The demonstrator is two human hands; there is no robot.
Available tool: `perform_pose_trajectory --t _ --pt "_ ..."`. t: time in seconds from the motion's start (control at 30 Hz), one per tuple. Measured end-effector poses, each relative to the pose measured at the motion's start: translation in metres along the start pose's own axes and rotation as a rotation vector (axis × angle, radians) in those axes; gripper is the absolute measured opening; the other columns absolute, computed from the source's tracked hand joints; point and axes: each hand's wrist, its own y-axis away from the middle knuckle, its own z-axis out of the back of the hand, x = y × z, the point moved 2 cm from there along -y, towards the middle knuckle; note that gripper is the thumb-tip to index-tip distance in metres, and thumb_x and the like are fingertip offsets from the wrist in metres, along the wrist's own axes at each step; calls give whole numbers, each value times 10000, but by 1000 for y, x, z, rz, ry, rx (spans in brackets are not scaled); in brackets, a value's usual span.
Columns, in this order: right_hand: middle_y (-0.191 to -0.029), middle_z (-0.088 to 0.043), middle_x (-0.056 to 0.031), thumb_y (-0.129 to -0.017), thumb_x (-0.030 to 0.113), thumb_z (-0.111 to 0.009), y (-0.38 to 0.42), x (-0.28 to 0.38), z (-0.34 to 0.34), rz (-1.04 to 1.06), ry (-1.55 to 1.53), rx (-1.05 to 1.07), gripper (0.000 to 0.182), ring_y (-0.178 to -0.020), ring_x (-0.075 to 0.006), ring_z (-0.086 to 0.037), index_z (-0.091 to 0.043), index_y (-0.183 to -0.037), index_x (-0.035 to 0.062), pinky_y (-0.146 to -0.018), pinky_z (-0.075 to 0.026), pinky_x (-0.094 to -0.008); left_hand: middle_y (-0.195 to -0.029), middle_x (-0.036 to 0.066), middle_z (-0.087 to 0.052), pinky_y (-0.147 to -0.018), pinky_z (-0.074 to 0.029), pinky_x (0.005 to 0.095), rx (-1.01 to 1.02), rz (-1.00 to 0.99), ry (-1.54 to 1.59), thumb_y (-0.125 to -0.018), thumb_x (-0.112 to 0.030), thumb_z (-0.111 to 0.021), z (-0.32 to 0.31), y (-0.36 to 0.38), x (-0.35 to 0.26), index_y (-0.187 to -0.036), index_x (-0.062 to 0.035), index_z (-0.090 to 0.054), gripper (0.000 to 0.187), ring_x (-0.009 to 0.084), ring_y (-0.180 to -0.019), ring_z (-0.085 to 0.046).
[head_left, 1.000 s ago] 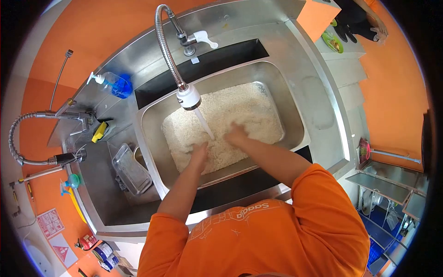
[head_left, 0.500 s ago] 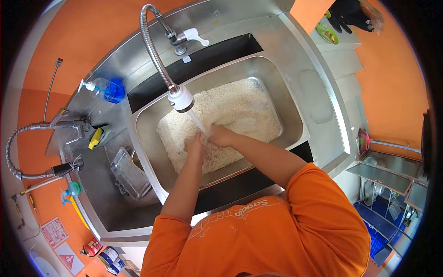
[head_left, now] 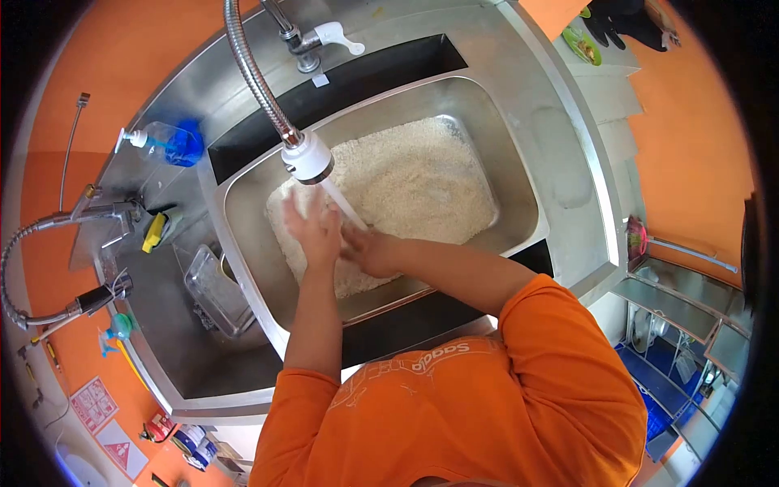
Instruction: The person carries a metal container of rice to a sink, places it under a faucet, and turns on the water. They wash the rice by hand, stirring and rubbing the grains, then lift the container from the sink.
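Left hand: the left hand (head_left: 315, 229) is raised just above the rice (head_left: 406, 183), fingers spread open and holding nothing, in the centre-left of the frame.
Right hand: the right hand (head_left: 369, 250) lies beside it, touching the rice bed under the water stream (head_left: 345, 207); loosely open, whether it cups any grains cannot be told.
Step in hand: by the look of it, rinsing and turning rice under running water.
Next move: likely calls for both hands to sink back into the grains and stir without pushing any over the rim.
Steel tub: the steel tub (head_left: 519, 187) fills mid-frame, holding a wide layer of white rice.
Spray head: the spray head (head_left: 307, 157) hangs over the tub's left part.
Side basin: the side basin (head_left: 174, 325), lower left, holds a clear tray (head_left: 215, 290).
Soap bottle: the soap bottle (head_left: 166, 143) with blue liquid lies on the surface, upper left.
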Motion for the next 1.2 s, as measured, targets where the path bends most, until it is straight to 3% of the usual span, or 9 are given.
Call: perform_pose_trajectory --t 0.07,0.13,0.23,0.33,0.5,0.7,0.77,1.03,1.2 --pt "-1368 -166 -162 -745 302 -549 7 -4 8 41 45 92 588 -1273 -311 -141 -334 -1275 166 -1017 -162 -441 -1304 176 -281 -954 -145 564 245 -44 -87 -745 -273 -576 -2 4 -4 -1027 -174 -581 299 379 -1232 -176" --pt "-1379 -183 -94 -732 368 -564 14 -22 19 14 94 229 611 -1277 -278 -150 -324 -1280 243 -1015 -147 -458 -1305 163 -291 -961 -175 562 738 85 -330 -735 -269 -582 1 8 -12 -1077 -189 -551 353 378 -1230 -193" --pt "-1371 -213 -66 -729 389 -569 40 -79 21 -162 227 44 580 -1265 -248 -185 -356 -1259 291 -1007 -145 -477 -1300 181 -287 -970 -232 507 538 342 -263 -711 -232 -603 2 17 32 -1080 -171 -536 380 377 -1202 -253" --pt "-1332 -292 -87 -748 334 -550 69 -111 33 -208 307 -122 468 -1231 -266 -258 -450 -1198 252 -989 -227 -441 -1284 203 -292 -948 -304 443 468 297 -46 -693 -188 -615 5 25 85 -1089 -145 -518 410 382 -1172 -294" --pt "-1088 -477 -177 -718 139 -536 82 -117 70 -611 -150 -331 312 -993 -319 -491 -542 -1028 107 -843 -410 -369 -1270 214 -280 -911 -344 435 314 439 -67 -668 -193 -630 14 15 64 -1130 -165 -481 486 384 -1150 -321" --pt "-1003 -514 -147 -715 99 -543 21 -81 55 -353 -259 -487 261 -908 -286 -524 -557 -976 86 -789 -426 -356 -1289 180 -257 -928 -286 506 326 291 -417 -665 -289 -645 -8 -4 -18 -1169 -205 -432 554 326 -1207 -263" --pt "-985 -517 -160 -717 99 -527 4 -84 38 -362 -241 -493 244 -903 -295 -528 -553 -958 73 -786 -430 -371 -1300 146 -264 -951 -243 520 449 24 -305 -692 -273 -627 -17 1 -23 -1167 -219 -433 515 318 -1218 -246" --pt "-991 -531 -154 -716 118 -540 -7 -77 27 -316 -199 -392 202 -876 -290 -544 -569 -907 57 -751 -451 -365 -1299 132 -279 -954 -242 521 496 103 -203 -715 -231 -603 -21 5 12 -1152 -234 -447 463 319 -1206 -263" --pt "-882 -575 -107 -731 136 -576 -5 -81 32 -352 -324 -563 152 -760 -225 -575 -593 -855 49 -641 -466 -321 -1292 141 -284 -940 -259 514 408 146 -275 -706 -215 -606 -11 1 12 -1107 -234 -492 417 328 -1183 -293"
